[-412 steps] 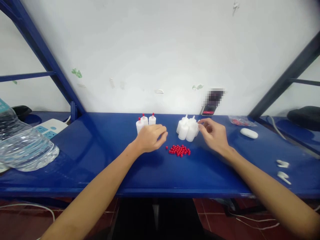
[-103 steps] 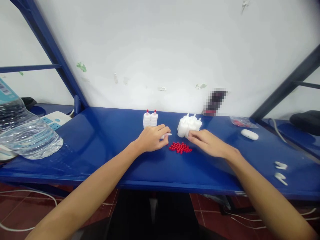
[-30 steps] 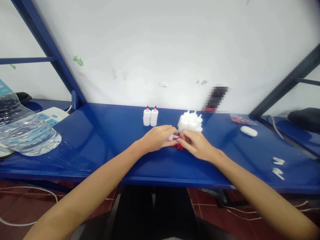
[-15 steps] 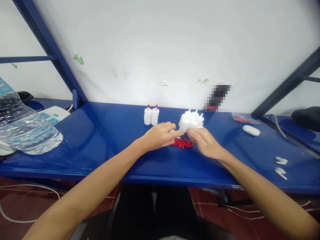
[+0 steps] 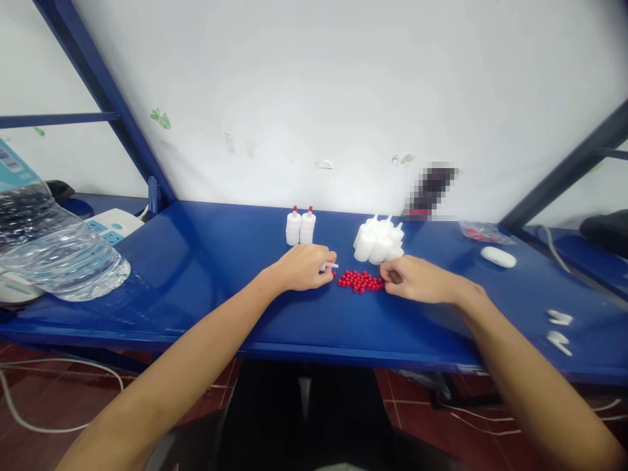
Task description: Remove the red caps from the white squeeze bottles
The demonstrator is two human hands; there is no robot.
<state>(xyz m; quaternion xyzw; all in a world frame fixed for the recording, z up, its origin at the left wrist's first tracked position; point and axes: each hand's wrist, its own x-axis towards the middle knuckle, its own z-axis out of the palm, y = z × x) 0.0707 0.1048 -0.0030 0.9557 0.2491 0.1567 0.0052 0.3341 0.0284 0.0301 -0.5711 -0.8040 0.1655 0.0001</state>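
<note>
My left hand [image 5: 307, 267] is closed around a small white squeeze bottle, mostly hidden by the fingers. Its thin white nozzle [image 5: 330, 265] pokes out to the right, uncapped. Just right of it, many small red caps [image 5: 360, 281] lie in a loose pile on the blue table. My right hand [image 5: 417, 278] is at the pile's right end, thumb and index finger pinched together by the caps; what is between the fingertips is hidden. Behind the pile stands a cluster of white squeeze bottles [image 5: 377, 242] with bare nozzles. Beyond my left hand, white bottles with red tips [image 5: 300, 227] stand upright.
On the left, a large clear water bottle [image 5: 69, 242] leans in front of a white power strip [image 5: 115, 224]. To the right lie a plastic bag with red pieces [image 5: 483, 233], a white earbud case [image 5: 498, 256] and two white earbuds [image 5: 559, 330]. A white wall rises behind the blue table [image 5: 206, 281].
My hands have drawn apart. The left has shifted slightly left with the bottle, its nozzle now showing; the right has come down from near the bottle cluster to the caps' right end.
</note>
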